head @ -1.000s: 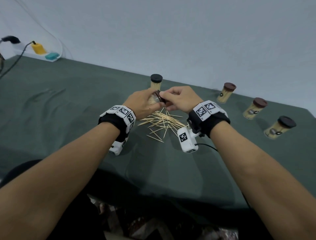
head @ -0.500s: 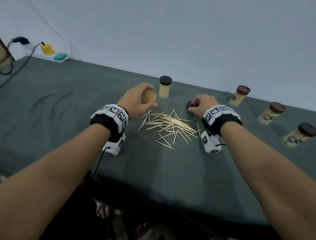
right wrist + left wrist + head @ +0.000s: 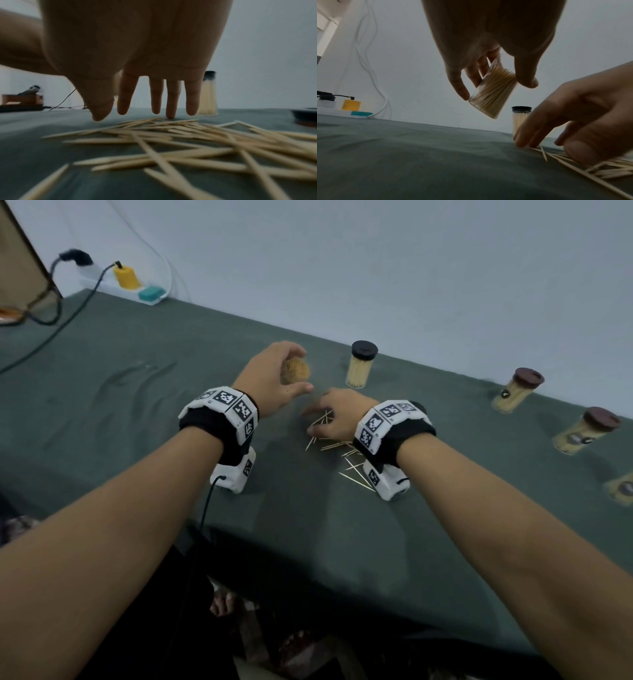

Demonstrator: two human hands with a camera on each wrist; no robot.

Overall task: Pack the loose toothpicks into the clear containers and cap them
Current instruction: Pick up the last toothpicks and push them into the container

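My left hand (image 3: 274, 374) holds an uncapped clear container (image 3: 295, 370) packed with toothpicks above the cloth, its open mouth tilted toward me; the left wrist view shows fingers and thumb curled round this container (image 3: 493, 93). Loose toothpicks (image 3: 342, 453) lie scattered on the green cloth. My right hand (image 3: 337, 417) hovers over the pile with straight, spread fingers (image 3: 173, 102) reaching down to the loose toothpicks (image 3: 188, 142), one fingertip touching the cloth. A dark cap (image 3: 305, 115) lies on the cloth to the right of the pile.
A capped full container (image 3: 361, 368) stands just behind the pile. Three more capped containers (image 3: 517, 390) (image 3: 585, 431) (image 3: 621, 487) line the right side. A power strip with plugs (image 3: 137, 289) and cables sits far left. The table's front edge (image 3: 308, 546) is close.
My right hand left the cap on the cloth at the right and moved left over the toothpick pile. My left hand keeps holding the open container in about the same place.
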